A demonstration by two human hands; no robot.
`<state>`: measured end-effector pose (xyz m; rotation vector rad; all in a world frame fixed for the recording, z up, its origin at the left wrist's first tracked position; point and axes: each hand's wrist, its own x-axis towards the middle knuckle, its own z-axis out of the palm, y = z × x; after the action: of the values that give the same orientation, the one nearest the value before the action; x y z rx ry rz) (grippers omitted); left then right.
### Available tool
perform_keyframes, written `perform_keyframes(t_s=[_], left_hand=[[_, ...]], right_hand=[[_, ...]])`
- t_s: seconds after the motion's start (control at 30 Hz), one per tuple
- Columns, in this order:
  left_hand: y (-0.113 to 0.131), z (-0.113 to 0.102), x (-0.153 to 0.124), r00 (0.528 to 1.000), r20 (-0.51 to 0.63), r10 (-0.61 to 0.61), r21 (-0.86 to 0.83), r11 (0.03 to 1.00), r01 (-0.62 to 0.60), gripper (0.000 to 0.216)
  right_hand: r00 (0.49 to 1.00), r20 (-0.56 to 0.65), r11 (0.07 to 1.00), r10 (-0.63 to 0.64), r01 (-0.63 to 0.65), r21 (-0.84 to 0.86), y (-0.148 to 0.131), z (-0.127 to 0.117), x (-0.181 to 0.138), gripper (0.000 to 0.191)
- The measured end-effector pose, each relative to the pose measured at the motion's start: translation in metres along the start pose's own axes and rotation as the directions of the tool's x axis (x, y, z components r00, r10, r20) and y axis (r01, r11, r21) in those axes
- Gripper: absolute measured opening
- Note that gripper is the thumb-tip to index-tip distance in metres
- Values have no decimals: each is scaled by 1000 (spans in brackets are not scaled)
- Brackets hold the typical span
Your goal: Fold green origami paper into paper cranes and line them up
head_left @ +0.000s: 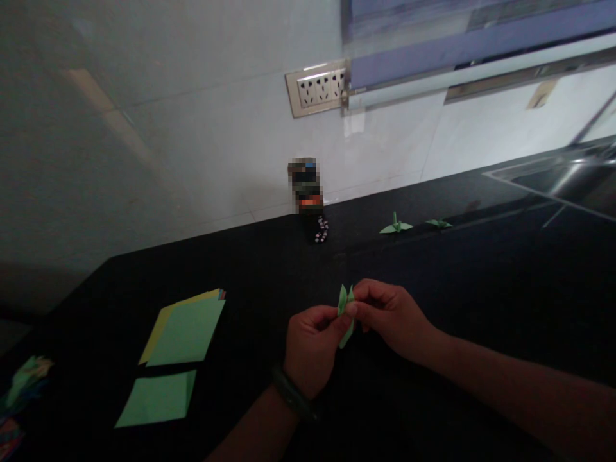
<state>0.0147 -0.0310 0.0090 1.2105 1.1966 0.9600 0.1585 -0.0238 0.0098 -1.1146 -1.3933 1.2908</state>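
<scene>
A small folded green paper piece [345,307] is held above the black countertop [481,308] between both my hands. My left hand [310,346], with a dark band on its wrist, pinches the piece's lower left side. My right hand [392,317] pinches its upper right part with thumb and fingers closed. Two pointed flaps stick up above my fingers.
A stack of coloured paper squares [185,330] with green on top lies at the left, a single green sheet [156,399] below it. Two finished green paper cranes [396,226] [439,223] stand near the wall. A dark small object [315,218] sits by the wall; a socket plate [317,90] is above.
</scene>
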Motion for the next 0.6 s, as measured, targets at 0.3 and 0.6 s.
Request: perform_keyframes(t_s=[0.3,0.6], left_hand=[[-5,1,1,999,30,-10,-4,1000,10,16],[-1,-1,0,998,41,-40,-20,999,41,17]], right_hand=[[1000,-7,1000,-14,14,-19,-1,-2,1,18],[995,10,995,-95,95,-10,-1,-3,-1,20]])
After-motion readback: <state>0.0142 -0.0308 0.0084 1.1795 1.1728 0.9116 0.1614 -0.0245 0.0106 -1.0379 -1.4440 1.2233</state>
